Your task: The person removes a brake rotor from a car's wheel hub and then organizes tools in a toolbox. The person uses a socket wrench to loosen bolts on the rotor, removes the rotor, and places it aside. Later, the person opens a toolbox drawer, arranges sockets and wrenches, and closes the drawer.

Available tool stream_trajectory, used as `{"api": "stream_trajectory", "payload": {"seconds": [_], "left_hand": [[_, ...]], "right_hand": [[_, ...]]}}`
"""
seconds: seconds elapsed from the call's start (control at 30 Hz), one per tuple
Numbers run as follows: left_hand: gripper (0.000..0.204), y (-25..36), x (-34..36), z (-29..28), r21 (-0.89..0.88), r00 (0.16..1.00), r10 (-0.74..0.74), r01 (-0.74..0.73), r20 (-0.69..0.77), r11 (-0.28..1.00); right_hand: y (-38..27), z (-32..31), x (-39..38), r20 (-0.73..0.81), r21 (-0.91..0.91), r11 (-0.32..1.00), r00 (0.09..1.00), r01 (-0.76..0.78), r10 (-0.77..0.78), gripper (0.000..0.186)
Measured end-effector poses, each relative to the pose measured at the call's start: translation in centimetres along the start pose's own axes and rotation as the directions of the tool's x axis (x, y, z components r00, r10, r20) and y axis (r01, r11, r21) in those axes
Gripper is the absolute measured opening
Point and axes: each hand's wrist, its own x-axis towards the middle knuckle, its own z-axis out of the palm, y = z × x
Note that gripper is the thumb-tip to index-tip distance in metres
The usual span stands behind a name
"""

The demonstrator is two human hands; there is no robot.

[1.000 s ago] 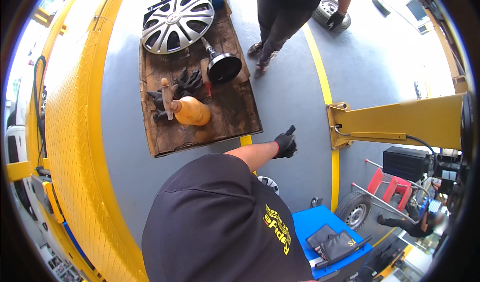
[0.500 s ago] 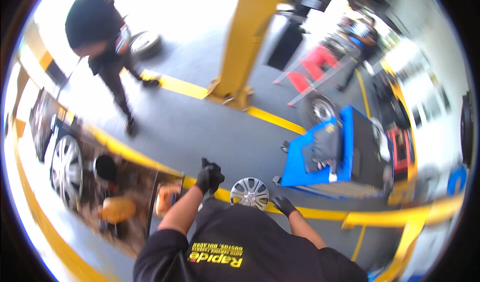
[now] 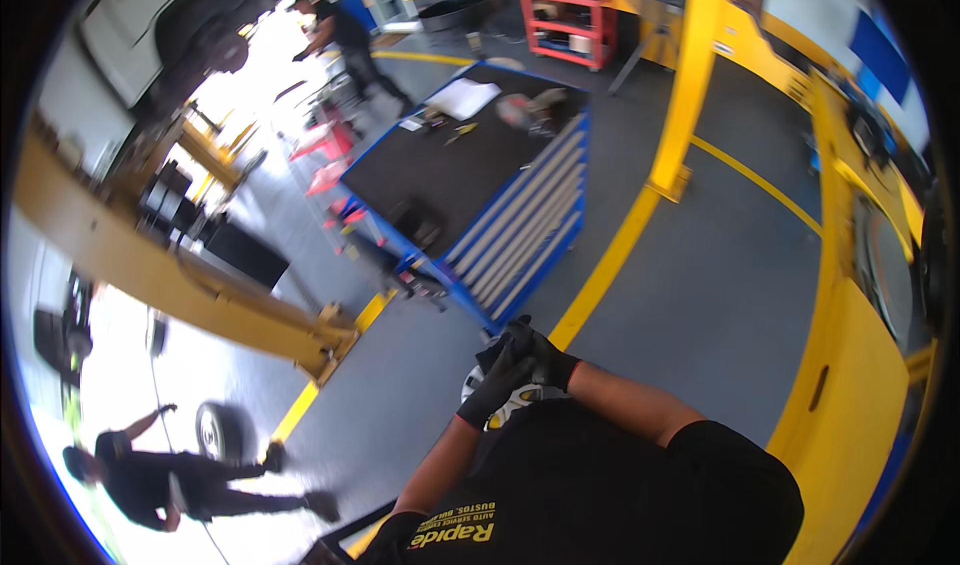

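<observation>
My left hand [image 3: 500, 383] and my right hand [image 3: 548, 359], both in black gloves, meet in front of my body. Their fingers are bent and pressed against each other, and I cannot make out whether anything lies between them. Just below the hands, a silver wheel cover [image 3: 520, 399] shows in part, close to my shirt. My hands and wrists hide most of it, and what supports it cannot be seen.
A blue tool cabinet [image 3: 575, 180] with silver drawers stands just ahead, papers and tools on its dark top. Yellow lift posts [image 3: 678, 95] rise left and right. A co-worker [image 3: 180, 480] walks at left near a loose wheel [image 3: 218, 432]; another person [image 3: 350, 45] stands farther off. A red cart [image 3: 570, 27] is behind.
My view has swung to the right, bringing the blue cabinet ahead of me. My hands, apart before on either side of the wheel cover, have come together above it.
</observation>
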Motion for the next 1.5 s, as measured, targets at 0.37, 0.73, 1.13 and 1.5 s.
{"api": "stream_trajectory", "payload": {"seconds": [0.37, 0.73, 1.13, 1.5], "left_hand": [[0.072, 3.6, 24.0, 9.4, 0.338, 0.952, 0.155, -0.241, 0.264, 0.910], [0.040, -10.2, 62.6, 18.8, 0.232, 0.883, 0.370, -0.440, 0.290, 0.868], [0.027, 2.4, 88.5, 24.4, -0.316, 0.940, -0.079, 0.190, 0.331, 0.930], [0.025, 10.3, 108.0, 10.0, 0.646, 0.954, 0.273, -0.130, -0.125, 0.752]], "right_hand": [[-21.2, -14.7, -9.8, -0.156, 0.515, 0.802, 0.953, 0.302, -0.259, 0.054], [-44.7, -23.2, -9.0, -0.265, 0.124, 0.891, 0.879, 0.437, -0.395, 0.062], [-73.9, -37.7, 2.2, -0.193, -0.799, 0.408, 0.455, 0.441, -0.869, 0.038], [-93.4, -51.9, 19.5, 0.146, -0.988, -0.102, 0.917, 0.116, -0.371, 0.026]]}}
